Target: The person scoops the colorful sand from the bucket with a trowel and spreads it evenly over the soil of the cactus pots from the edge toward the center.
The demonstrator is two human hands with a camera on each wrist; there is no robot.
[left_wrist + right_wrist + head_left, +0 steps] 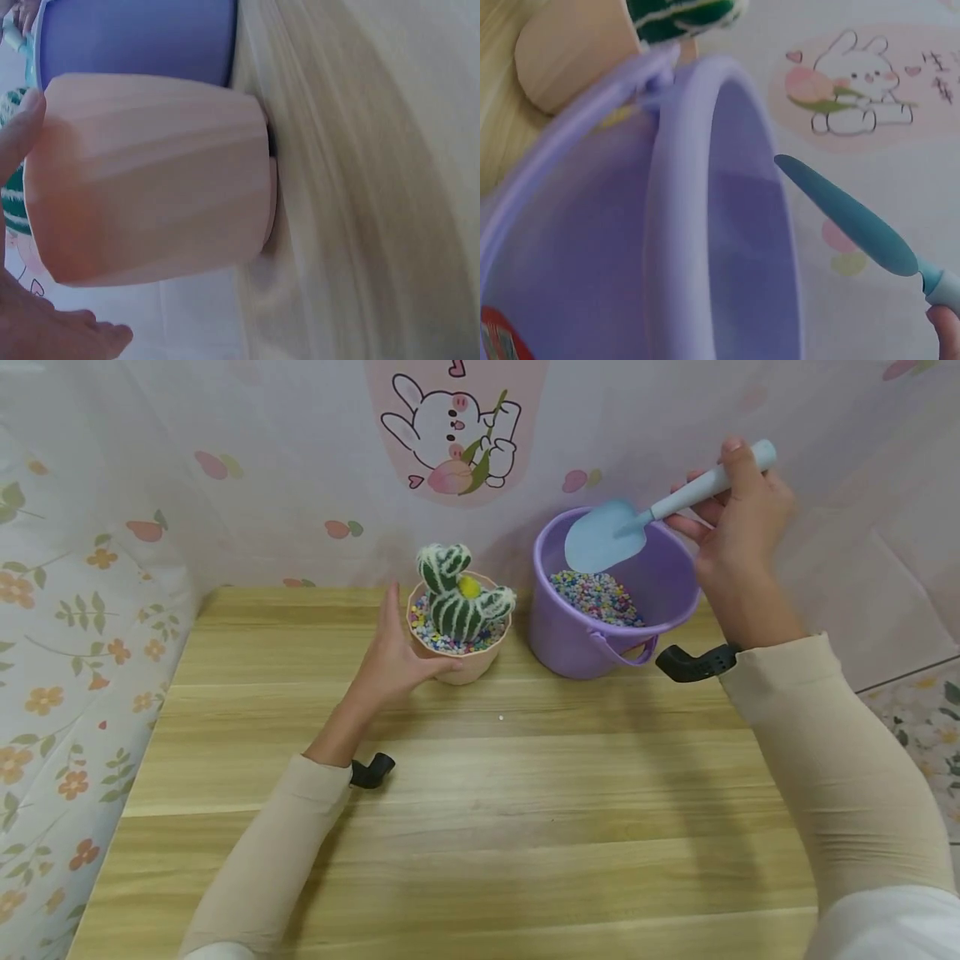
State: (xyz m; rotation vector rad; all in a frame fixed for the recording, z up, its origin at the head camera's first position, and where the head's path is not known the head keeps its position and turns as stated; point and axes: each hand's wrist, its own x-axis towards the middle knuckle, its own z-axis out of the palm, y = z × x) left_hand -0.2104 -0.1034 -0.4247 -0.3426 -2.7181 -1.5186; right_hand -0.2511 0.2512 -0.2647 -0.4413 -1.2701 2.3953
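My right hand (742, 531) grips the pale handle of a light blue toy shovel (606, 539), with its blade over the purple bucket (562, 639). Edge-on in the right wrist view, the shovel blade (855, 217) carries nothing visible. Colorful small beads (596, 597) lie in the bucket. Left of it stands a peach flowerpot (474, 670) holding a green-and-white knitted cactus (456, 614) with a yellow tuft, surrounded by beads. My left hand (393, 660) spreads around the pot's left side. Its thumb touches the rim, while the other fingers (90, 334) look straight and apart from the pot in the left wrist view.
Both containers stand at the back of a wooden table (525, 827), close to a printed cloth backdrop (285, 460). The bucket's handle (622, 652) hangs down its front right. One tiny pale bead (501, 717) lies on the table before the pot.
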